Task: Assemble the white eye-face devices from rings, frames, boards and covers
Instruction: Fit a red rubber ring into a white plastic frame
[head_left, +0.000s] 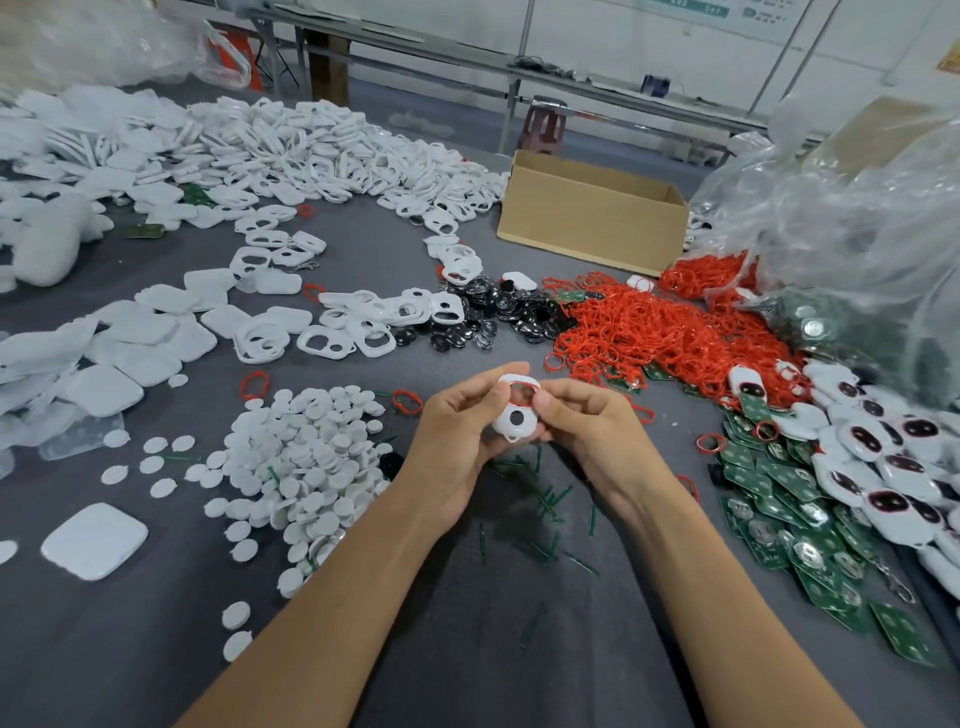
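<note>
While the white frame (515, 420) was held above the grey table (467, 634), it was gripped from both sides. The left hand (457, 434) was curled round its left edge, with the thumb laid beside the upper opening. The right hand (587, 434) was closed on its right edge, thumb and forefinger pinched at that same opening. A red ring (522, 393) was seen along the rim of the larger, upper opening. A smaller round hole was seen below it, and a small loop at the frame's lower end.

Just left of the hands, a heap of white round discs (306, 462) was spread on the table, and flat white covers (130, 343) were scattered further left. Beyond the hands, loose frames (337, 150) were piled in a wide arc. Black parts (493, 317) were gathered next to a broad mass of red rings (665, 332). Green boards (779, 499) were strewn to the right, overlapped by finished white devices (883, 467) with dark eyes. A cardboard box (592, 208) was stood open at the far side, with clear plastic bags (857, 182) beside it. Thin green slivers (545, 499) were scattered under the wrists.
</note>
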